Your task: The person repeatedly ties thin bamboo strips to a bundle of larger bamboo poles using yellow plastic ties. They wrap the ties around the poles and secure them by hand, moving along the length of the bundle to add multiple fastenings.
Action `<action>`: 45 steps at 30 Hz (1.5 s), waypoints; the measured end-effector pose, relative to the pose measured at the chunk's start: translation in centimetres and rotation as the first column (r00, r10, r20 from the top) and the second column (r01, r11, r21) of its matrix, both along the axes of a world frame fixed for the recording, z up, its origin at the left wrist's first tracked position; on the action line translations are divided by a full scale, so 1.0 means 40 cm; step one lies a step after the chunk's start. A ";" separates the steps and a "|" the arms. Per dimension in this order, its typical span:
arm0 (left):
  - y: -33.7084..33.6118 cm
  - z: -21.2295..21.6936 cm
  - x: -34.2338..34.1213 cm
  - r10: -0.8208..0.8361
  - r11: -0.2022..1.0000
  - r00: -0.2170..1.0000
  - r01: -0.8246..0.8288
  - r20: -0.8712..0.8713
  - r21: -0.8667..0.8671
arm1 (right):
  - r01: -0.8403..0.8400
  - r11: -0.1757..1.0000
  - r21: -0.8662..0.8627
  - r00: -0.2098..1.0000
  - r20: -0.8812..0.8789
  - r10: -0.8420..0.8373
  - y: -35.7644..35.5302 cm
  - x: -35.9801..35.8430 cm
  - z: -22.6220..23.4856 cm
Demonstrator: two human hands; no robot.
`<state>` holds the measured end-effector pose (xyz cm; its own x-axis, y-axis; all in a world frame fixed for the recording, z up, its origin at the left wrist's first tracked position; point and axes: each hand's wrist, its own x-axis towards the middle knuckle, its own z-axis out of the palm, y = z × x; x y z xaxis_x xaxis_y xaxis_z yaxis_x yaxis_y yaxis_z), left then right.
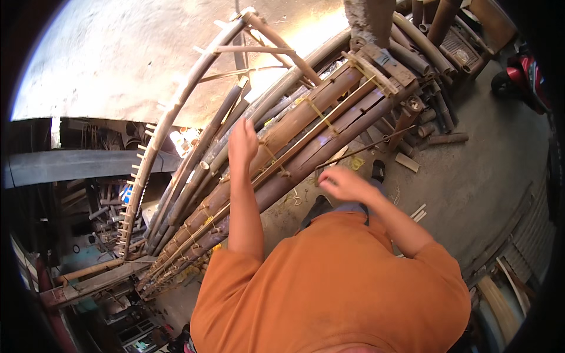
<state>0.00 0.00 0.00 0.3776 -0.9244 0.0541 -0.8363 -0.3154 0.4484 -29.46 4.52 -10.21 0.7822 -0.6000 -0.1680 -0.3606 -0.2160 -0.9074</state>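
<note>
Two long brown bamboo poles [329, 141] lie side by side across the view, from lower left to upper right. Yellow cord ties [321, 115] cross them at intervals, and a thin strip runs between them. My left hand [243, 142] is closed above the far pole, with the thumb side up. What its fingers hold, if anything, is hidden. On the near side, my right hand [347, 185] is curled at the bent end of a thin dark rod [359, 151]. That rod reaches right, toward the frame end [385, 67] where the poles meet a wooden block.
Behind the poles stands a curved bamboo rack [168, 126] with pegs. More bamboo [421, 44] is stacked at upper right, near a concrete post [368, 20]. Cut pieces [407, 162] and pale strips [419, 213] lie on the floor. A red vehicle [532, 76] stands far right.
</note>
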 end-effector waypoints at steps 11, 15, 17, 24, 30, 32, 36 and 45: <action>0.304 -0.280 0.058 -0.150 0.989 0.982 0.146 -0.116 -0.037 | 0.446 0.721 0.531 0.442 0.570 -0.693 0.126 0.587 0.171; 0.299 -0.207 0.033 -0.150 0.988 0.982 0.153 -0.115 0.012 | -0.005 0.979 -0.206 0.938 0.339 0.076 -0.108 0.697 0.206; 0.303 -0.189 0.052 -0.111 0.992 0.964 0.121 -0.241 0.026 | 0.020 0.816 -0.578 0.944 -0.258 -0.206 -0.164 0.678 0.258; 0.316 -0.307 0.107 -0.201 0.979 0.947 0.188 -0.249 -0.076 | -0.266 0.951 -0.158 0.942 0.169 0.292 -0.068 0.517 0.293; 0.276 -0.197 0.060 -0.077 0.995 0.915 0.044 -0.395 -0.092 | -0.153 0.922 -0.356 0.971 0.121 0.208 0.196 0.323 0.000; 0.180 -0.117 0.083 -0.142 0.982 0.611 -0.010 -0.779 -0.186 | -0.121 0.975 -0.186 0.987 0.083 0.139 0.217 0.347 0.034; -0.020 -0.172 0.213 -0.106 0.935 0.798 -0.122 -0.593 -0.332 | -0.032 0.930 -0.365 0.987 0.137 0.088 0.216 0.329 0.053; 0.135 -0.135 0.372 -0.217 0.976 0.963 0.215 -0.162 -0.028 | 0.134 0.820 -0.557 0.990 0.037 -0.137 0.413 0.473 0.056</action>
<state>14.88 5.41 -5.39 0.1737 -0.9846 0.0178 -0.7995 -0.1305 0.5864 -10.55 21.03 -7.95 0.6862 -0.6922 0.2234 -0.4277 -0.6324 -0.6459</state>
